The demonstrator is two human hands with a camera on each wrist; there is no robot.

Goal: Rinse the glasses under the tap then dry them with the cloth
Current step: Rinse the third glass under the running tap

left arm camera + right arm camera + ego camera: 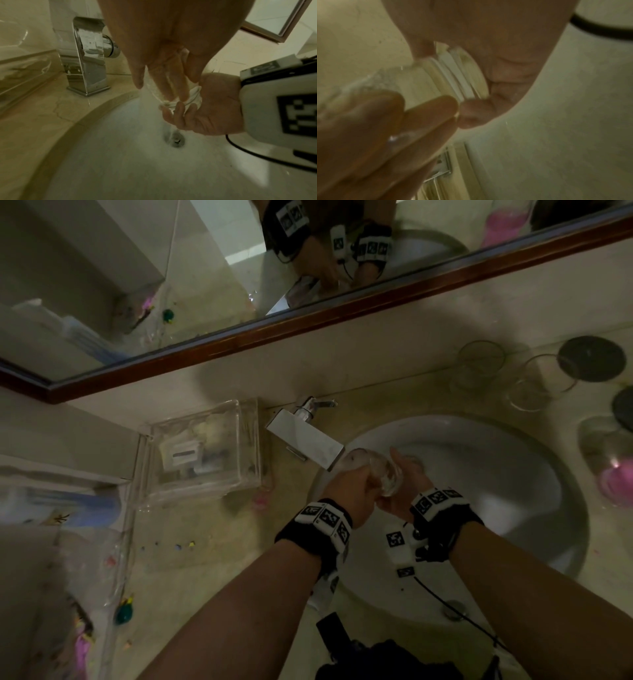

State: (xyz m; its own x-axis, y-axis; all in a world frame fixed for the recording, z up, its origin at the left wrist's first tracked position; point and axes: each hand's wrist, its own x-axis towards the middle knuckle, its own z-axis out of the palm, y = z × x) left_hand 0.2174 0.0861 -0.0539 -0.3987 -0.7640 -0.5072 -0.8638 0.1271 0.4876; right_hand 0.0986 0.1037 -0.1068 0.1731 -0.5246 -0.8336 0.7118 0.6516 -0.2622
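A clear glass (383, 474) is held tilted under the chrome tap (305, 436), over the white sink (496, 474). My left hand (352, 487) is at its mouth. In the left wrist view the left hand (163, 40) has fingers (173, 81) inside the glass (193, 93) and the thumb outside, while water (145, 108) runs down past it. My right hand (407, 477) grips the thick base, its fingers (180, 112) curled under it. In the right wrist view the right hand (488, 27) cups the ribbed base of the glass (453, 75). No cloth is plainly in view.
Two more empty glasses (479, 364) (537, 381) stand on the counter at the back right, beside dark round lids (591, 357) and a pink thing (616, 484). A clear plastic box (202, 450) sits left of the tap. The mirror (205, 302) runs along the wall.
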